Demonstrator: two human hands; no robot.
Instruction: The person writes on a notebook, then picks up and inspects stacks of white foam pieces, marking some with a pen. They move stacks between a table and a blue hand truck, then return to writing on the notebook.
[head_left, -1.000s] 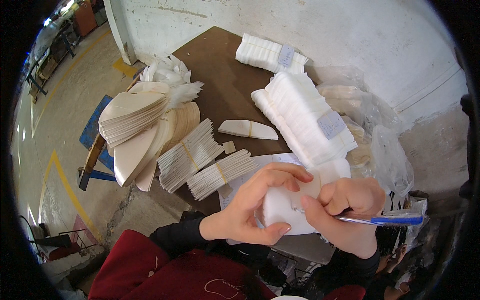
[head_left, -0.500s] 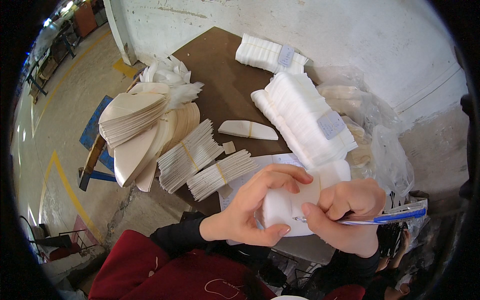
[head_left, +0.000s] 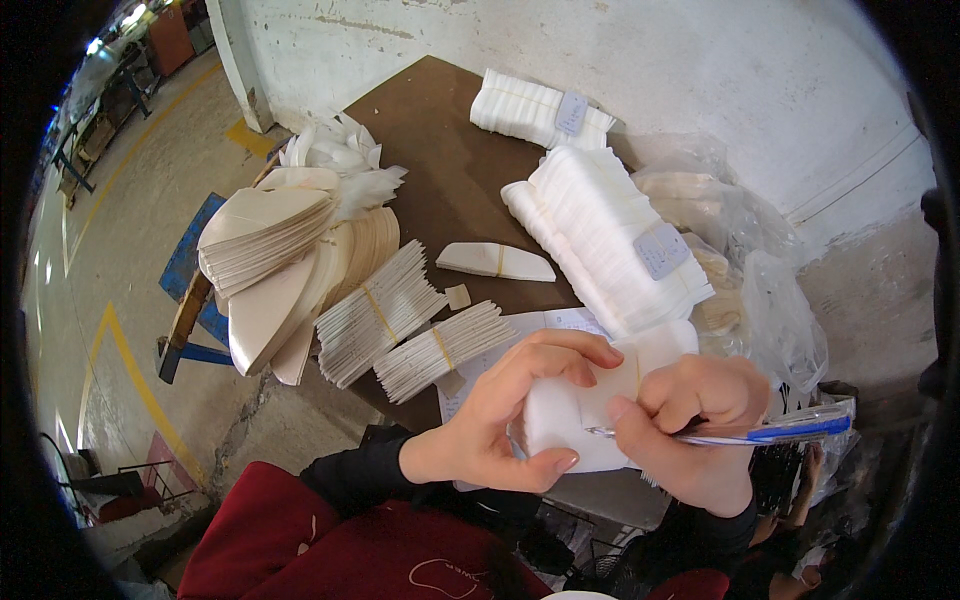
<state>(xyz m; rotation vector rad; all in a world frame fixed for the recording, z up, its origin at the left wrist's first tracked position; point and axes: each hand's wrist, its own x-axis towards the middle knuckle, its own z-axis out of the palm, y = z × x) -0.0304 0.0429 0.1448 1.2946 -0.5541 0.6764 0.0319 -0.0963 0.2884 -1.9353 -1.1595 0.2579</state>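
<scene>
Far left, on the brown counter (head_left: 420,110): we list one pile of cream curved pieces (head_left: 262,225), fanned and overlapping.

Next: two banded stacks of pale strips, an upper (head_left: 372,315) and a lower (head_left: 446,352), side by side.

Left hand (head_left: 490,412): bent in a wide C, holding the white bundle (head_left: 552,420), fingers along the far edge, thumb at the near side. The bundle lies directly before us, between both hands, with what looks like a pale slip (head_left: 599,404) on its face. We do best to brace the bundle and keep the slip flat; soft padding probably gives under a tip, so light, short strokes should suit.

Right hand (head_left: 700,400): thumb and fingers narrowed on one blue-and-clear pen (head_left: 795,431), tip at the slip; whether it touches, we cannot tell. A clear view past the thumb should keep marks neat.

Far right: clear plastic bags (head_left: 785,325).

Differences, against one second ago: the pen's back end stands slightly higher; left hand and stacks match.
</scene>
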